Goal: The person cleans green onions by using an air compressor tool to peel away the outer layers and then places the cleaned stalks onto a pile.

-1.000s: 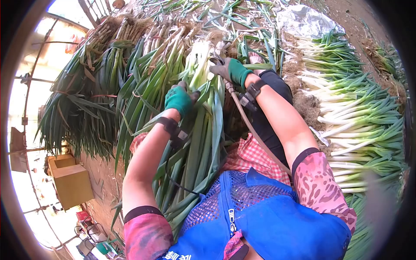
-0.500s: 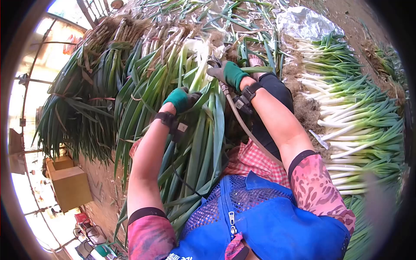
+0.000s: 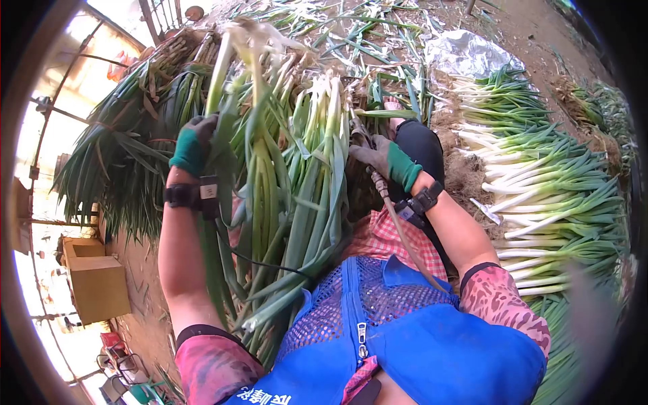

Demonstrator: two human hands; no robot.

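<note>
We see the left hand [image 3: 194, 143], gloved in green and grey, with its fingers curled around blurred leeks [image 3: 220, 71] left of the middle of the frame, roots up and leaves trailing down. The right hand [image 3: 386, 160], near the centre, has its fingers wrapped about a metal nozzle [image 3: 360, 131], from which a hose [image 3: 398, 224] runs toward the lower right. Between the hands a leek clump [image 3: 316, 162] stands, white ends up. We judge each stalk light, the white shank firm but easily bruised, the leaves limp, floppy and perhaps slick if damp; we would take hold just below the white part, where the stalk is stiffest, rather than by a leaf tip that could tear. Further out, bundled leeks [image 3: 115, 179] fill the upper left, pale-shanked leeks [image 3: 530, 196] lie in a row down the right, and a crumpled silvery sheet [image 3: 472, 52] lies at the upper right. Lower left, we find a brown box [image 3: 100, 289] with an open compartment, whose contents we cannot make out.
</note>
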